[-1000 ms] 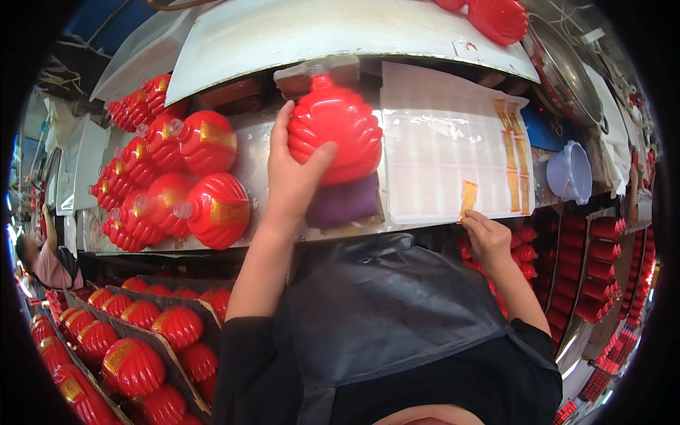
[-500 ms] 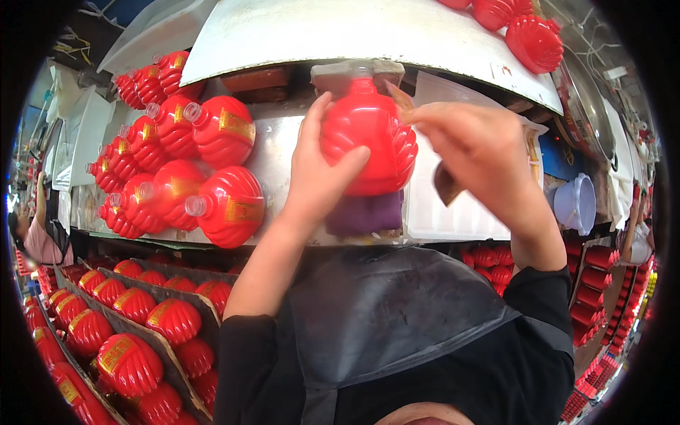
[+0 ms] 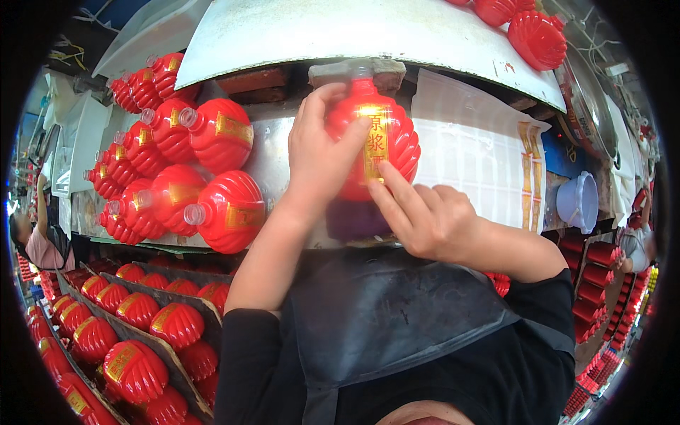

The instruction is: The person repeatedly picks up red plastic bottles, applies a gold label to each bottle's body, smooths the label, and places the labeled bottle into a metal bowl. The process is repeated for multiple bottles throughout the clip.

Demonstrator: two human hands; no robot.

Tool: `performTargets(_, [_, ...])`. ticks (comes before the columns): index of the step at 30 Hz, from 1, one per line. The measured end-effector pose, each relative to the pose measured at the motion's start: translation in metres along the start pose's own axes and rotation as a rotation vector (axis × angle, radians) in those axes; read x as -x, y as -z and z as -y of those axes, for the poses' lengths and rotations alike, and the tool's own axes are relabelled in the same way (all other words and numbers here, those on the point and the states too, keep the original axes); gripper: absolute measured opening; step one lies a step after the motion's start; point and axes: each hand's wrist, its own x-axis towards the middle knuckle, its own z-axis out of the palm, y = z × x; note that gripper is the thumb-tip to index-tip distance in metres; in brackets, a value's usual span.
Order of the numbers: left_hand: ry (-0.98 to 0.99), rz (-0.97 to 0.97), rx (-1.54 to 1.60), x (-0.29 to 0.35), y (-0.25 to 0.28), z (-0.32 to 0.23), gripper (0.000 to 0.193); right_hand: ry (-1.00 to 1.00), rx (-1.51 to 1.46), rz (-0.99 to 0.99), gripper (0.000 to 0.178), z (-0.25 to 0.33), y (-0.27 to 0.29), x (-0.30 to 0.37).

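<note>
A red ribbed bottle (image 3: 406, 151) lies on its back on the worktop, its clear neck resting on a pale block (image 3: 389, 67) and a purple cloth (image 3: 354, 221) under its lower end. A gold label (image 3: 375, 120) with red characters runs lengthwise down its front. My left hand (image 3: 315, 149) wraps the bottle's left side, the thumb lying on the label. With two fingers stretched out and the others curled, my right hand (image 3: 432, 216) presses on the label's lower end and holds nothing.
Several red bottles with gold labels (image 3: 234, 134) lie on the left of the worktop. Right of the bottle, a white plastic tray (image 3: 460, 163) carries gold labels (image 3: 528, 177) along its edge. Crates of red bottles (image 3: 134, 368) stand lower left; a lavender bucket (image 3: 577, 203) hangs right.
The gold label, curled in my raised right hand before, now lies flat on the bottle. My right hand has come down and left onto its lower end; my left thumb has moved onto it.
</note>
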Motion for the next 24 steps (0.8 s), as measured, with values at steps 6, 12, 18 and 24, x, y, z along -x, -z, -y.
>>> performTargets(6, [-0.341, 0.016, -0.264, 0.004, 0.011, 0.004, 0.051, -0.345, -0.471, -0.09, 0.032, -0.018, 0.001, 0.004])
performTargets(12, [-0.471, 0.179, -0.511, 0.011, 0.02, -0.003, 0.058, -0.667, -0.674, -0.058, 0.045, -0.04, -0.032, -0.012])
performTargets(18, [-0.444, 0.157, -0.514, 0.01, 0.017, -0.002, 0.06, -0.655, -0.748, 0.018, 0.048, -0.048, -0.036, -0.016])
performTargets(24, [-0.466, 0.148, -0.527, 0.011, 0.017, 0.001, 0.062, -0.677, -0.699, 0.105, 0.051, -0.049, -0.035, -0.017])
